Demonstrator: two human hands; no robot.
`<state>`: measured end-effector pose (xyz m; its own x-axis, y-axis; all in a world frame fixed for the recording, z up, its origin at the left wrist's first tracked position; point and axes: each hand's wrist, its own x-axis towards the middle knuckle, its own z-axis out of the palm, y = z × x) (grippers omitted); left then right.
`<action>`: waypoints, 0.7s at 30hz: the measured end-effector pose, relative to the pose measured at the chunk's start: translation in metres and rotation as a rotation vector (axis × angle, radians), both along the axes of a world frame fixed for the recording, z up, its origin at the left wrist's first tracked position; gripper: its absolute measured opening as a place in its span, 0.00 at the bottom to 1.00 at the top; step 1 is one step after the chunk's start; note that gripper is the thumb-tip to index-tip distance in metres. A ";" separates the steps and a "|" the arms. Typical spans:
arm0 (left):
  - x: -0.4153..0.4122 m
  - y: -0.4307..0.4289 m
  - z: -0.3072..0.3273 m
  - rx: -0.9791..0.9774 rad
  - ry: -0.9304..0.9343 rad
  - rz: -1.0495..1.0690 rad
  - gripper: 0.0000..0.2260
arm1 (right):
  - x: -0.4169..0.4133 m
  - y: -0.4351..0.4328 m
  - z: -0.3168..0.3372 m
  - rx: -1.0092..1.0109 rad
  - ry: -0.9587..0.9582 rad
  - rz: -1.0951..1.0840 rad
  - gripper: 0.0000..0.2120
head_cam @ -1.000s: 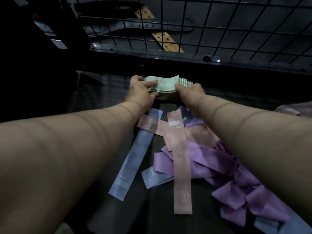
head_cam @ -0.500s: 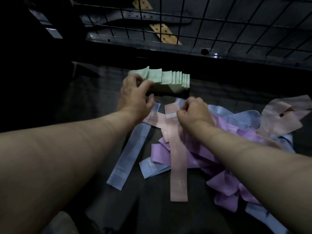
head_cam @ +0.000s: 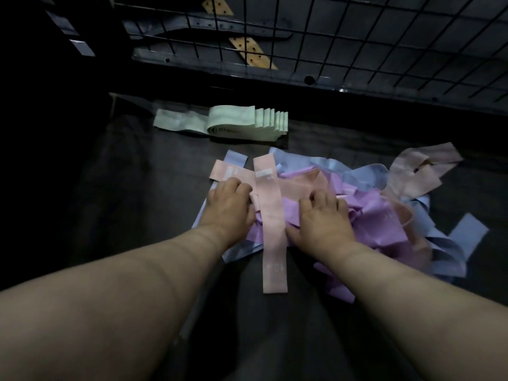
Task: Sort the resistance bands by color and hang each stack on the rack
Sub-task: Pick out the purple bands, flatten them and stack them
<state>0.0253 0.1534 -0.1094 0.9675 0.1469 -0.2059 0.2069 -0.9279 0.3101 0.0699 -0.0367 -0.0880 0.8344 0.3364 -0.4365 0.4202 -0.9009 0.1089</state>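
Note:
A folded stack of green bands (head_cam: 233, 123) lies alone at the back of the dark table (head_cam: 154, 215). In front of it is a mixed pile of purple bands (head_cam: 379, 224), blue bands (head_cam: 467, 235) and pink ones. A long pink band (head_cam: 272, 237) lies straight toward me over the pile. My left hand (head_cam: 229, 209) sits at its left edge, fingers curled onto a crosswise pink band (head_cam: 228, 171). My right hand (head_cam: 323, 218) is on the pile just right of the long band, fingers curled into pink and purple bands, thumb beside the long band.
A black wire grid rack (head_cam: 384, 37) rises behind the table's far edge. Through it show dark straps (head_cam: 220, 26) and a tan perforated strip (head_cam: 253, 55). More pink bands (head_cam: 420, 171) lie at the pile's far right. The left side is dark.
Both hands have left the green stack and come back toward me onto the mixed pile. The green stack now lies by itself, one end loosened to the left.

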 end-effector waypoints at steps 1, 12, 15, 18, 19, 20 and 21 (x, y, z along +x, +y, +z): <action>-0.005 -0.007 0.004 -0.010 0.031 0.004 0.15 | -0.004 -0.004 0.000 -0.012 0.004 0.043 0.25; -0.052 -0.057 0.064 -0.137 0.315 -0.149 0.27 | -0.045 -0.035 0.074 0.415 0.209 0.012 0.07; -0.060 -0.059 0.093 -0.253 0.319 -0.102 0.13 | -0.052 -0.041 0.104 0.595 0.245 -0.118 0.06; -0.067 -0.059 0.135 -0.472 0.347 -0.033 0.10 | -0.057 -0.053 0.142 0.620 0.254 -0.118 0.13; -0.068 -0.058 0.154 -0.506 0.377 -0.053 0.09 | -0.060 -0.058 0.152 0.566 0.253 -0.068 0.14; -0.069 -0.057 0.172 -0.542 0.415 -0.072 0.08 | -0.063 -0.064 0.163 0.501 0.251 -0.027 0.14; -0.070 -0.055 0.192 -0.566 0.436 -0.076 0.09 | -0.067 -0.070 0.174 0.446 0.255 -0.003 0.15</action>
